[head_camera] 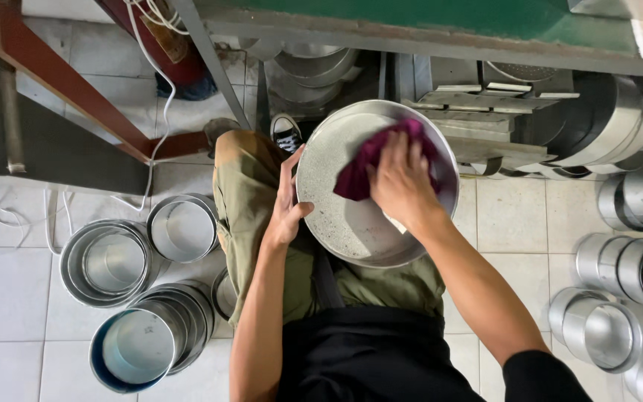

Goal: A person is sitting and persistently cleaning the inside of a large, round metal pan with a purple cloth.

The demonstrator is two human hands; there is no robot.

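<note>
Left hand (286,212) grips the round metal pan's (336,216) rim, bracing it on the lap; right hand (402,182) presses a maroon cloth (362,167) flat inside.

Round pan (336,216): dull grey metal, speckled matt inside. Rag (362,167): soft magenta cloth. Stacked tins (113,260) at left: bright, smooth metal. Floor tiles (9,298): pale, lightly glossy.

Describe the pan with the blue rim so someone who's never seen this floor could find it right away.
Look at the white tiled floor left of the seated person's knee, where round metal pans stand in a cluster. The blue-rimmed pan is the one nearest the camera, at the bottom of that cluster. It alone has a blue outer wall; its neighbours are plain silver.
</note>
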